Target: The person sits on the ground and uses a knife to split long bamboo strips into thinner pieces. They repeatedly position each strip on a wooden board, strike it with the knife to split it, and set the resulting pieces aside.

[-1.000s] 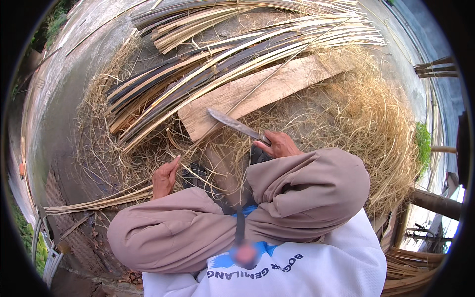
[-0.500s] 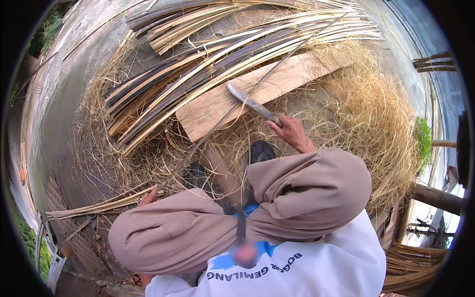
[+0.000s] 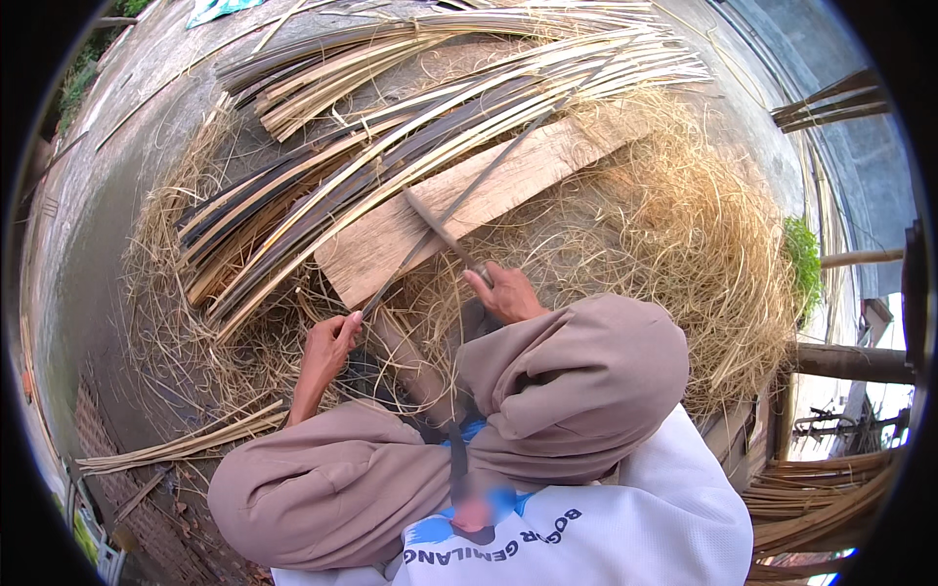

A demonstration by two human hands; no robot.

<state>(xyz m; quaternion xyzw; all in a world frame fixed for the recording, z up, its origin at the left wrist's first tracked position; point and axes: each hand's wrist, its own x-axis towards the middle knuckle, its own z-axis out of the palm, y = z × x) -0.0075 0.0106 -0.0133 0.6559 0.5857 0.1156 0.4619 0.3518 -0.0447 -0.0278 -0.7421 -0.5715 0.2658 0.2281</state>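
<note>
My left hand (image 3: 330, 347) pinches the near end of a long, dark, thin strip (image 3: 489, 169), which looks like split bamboo. The strip runs diagonally up and away over a flat wooden board (image 3: 532, 176). A knife (image 3: 442, 232) is gripped by its handle in my right hand (image 3: 505, 291). Its blade points up and left and crosses the strip above the board's near edge. Whether the blade touches the strip I cannot tell.
Beyond the board lies a bundle of light and dark strips (image 3: 391, 146), with another bundle (image 3: 322, 83) behind it. Curly shavings (image 3: 684, 234) pile up on the right. Loose pale strips (image 3: 186, 441) lie by my left knee. Wooden poles (image 3: 850, 363) jut in at the right.
My left hand has come up from beside the pale strips and now holds the dark strip's near end. My right hand has drawn the knife nearer and to the left.
</note>
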